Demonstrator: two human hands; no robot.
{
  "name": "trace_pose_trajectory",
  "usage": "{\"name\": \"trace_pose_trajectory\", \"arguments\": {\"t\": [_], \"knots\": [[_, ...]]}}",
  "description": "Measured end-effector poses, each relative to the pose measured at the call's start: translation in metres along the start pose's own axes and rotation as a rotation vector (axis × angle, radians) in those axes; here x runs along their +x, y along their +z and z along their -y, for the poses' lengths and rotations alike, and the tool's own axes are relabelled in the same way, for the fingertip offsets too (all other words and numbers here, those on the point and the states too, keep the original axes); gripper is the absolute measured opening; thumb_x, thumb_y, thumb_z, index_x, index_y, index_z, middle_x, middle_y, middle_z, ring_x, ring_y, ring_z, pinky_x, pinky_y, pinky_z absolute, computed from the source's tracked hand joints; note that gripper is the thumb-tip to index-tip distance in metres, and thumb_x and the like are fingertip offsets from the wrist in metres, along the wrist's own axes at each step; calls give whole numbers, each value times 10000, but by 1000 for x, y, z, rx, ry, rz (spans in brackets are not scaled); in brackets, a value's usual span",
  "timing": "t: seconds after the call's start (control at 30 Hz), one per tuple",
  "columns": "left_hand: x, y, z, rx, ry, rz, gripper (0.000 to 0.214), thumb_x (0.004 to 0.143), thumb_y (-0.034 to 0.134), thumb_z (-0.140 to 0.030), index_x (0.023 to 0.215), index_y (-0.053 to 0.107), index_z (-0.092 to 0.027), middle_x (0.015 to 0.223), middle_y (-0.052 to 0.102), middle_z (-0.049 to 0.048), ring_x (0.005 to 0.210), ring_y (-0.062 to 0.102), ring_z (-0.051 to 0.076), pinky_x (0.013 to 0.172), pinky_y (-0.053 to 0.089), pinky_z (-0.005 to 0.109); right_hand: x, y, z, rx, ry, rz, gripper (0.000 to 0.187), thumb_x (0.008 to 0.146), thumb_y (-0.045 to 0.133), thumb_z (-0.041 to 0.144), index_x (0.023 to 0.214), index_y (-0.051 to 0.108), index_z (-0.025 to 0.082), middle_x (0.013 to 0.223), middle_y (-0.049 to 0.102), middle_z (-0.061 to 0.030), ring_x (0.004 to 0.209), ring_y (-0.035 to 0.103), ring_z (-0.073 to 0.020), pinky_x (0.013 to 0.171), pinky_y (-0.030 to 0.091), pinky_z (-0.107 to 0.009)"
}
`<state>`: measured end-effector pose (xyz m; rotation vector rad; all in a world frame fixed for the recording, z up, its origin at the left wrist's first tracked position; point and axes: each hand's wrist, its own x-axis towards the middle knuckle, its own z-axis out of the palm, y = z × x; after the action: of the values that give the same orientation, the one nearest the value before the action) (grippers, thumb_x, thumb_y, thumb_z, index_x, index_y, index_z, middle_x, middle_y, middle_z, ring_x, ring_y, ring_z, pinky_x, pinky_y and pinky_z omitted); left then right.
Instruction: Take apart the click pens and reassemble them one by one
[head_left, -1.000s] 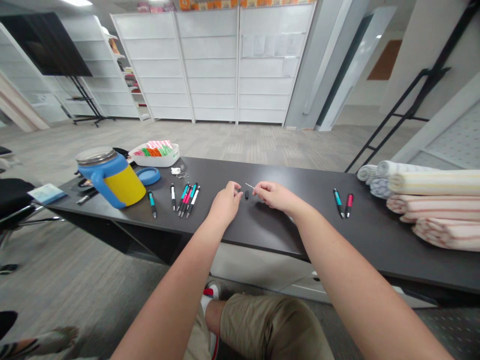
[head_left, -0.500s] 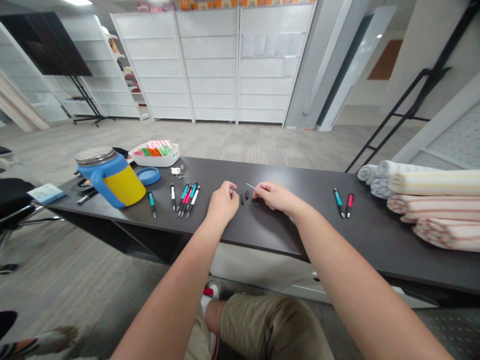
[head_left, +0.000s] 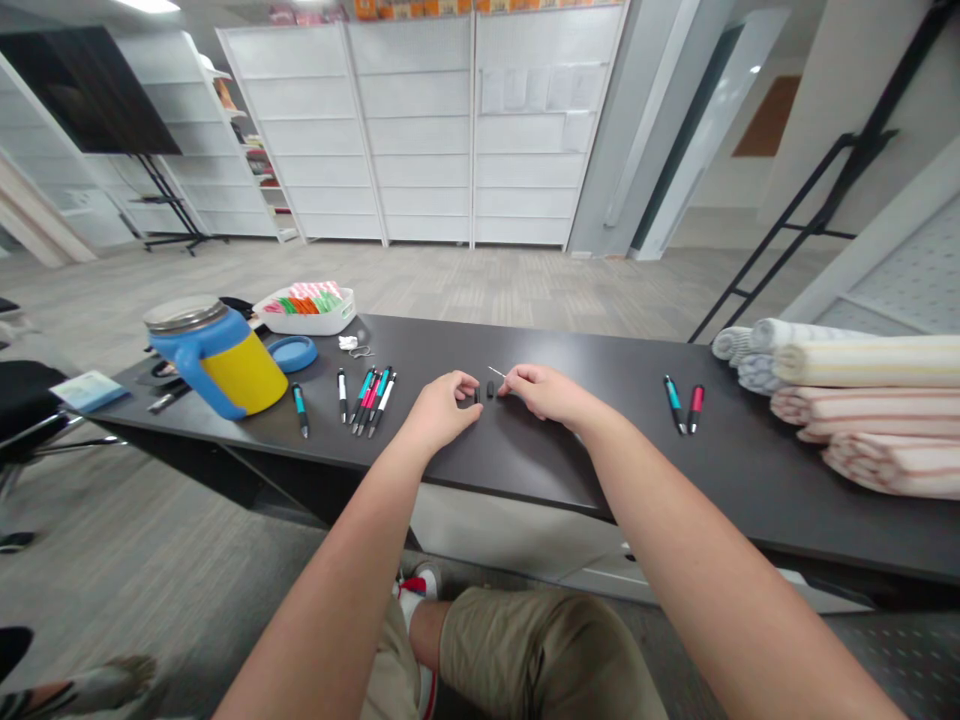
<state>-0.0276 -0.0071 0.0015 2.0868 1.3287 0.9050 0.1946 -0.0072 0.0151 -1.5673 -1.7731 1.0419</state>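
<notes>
left arm (head_left: 334,560) and right arm (head_left: 690,535) both reach forward over the dark surface (head_left: 517,460), angling inward. left hand (head_left: 439,415) is about half open in a kind of c shape, fingers curled up top and thumb poking out below, with a small black piece (head_left: 477,396) in the gap by the tips. honestly can't tell if it's actually gripped. second black piece (head_left: 490,389) sits on the surface between the two hands. right hand (head_left: 546,395) is closed up, resting low, thumb and fingertips pinching a thin silvery rod (head_left: 496,371) that sticks out toward the left hand, above the second black piece.
</notes>
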Motion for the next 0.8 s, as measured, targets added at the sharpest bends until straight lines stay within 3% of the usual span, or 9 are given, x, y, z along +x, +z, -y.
{"name": "trace_pose_trajectory", "arguments": {"t": [0.33,0.5,0.8], "knots": [[2,6,-4,-33,18,-11,234,815,725,-115,1020,695,-225,1059,776,23,973,704,178,932,545,317,-1,2,2,-4,-10,11,256,988,515,371,968,708,204,577,515,58,406,391,-72,368,301,-198],[4,8,0,-43,-30,-30,216,819,730,-140,1015,688,-220,938,767,21,798,683,165,811,548,308,2,3,-3,1,-36,26,287,982,521,418,979,718,209,694,612,27,437,401,-71,382,309,-208],[9,12,4,-127,-51,-51,234,798,776,-229,1013,688,-207,894,763,19,727,653,153,749,521,305,0,1,0,-20,-34,6,274,962,531,410,972,709,203,623,539,43,461,389,-84,434,299,-214]]}}
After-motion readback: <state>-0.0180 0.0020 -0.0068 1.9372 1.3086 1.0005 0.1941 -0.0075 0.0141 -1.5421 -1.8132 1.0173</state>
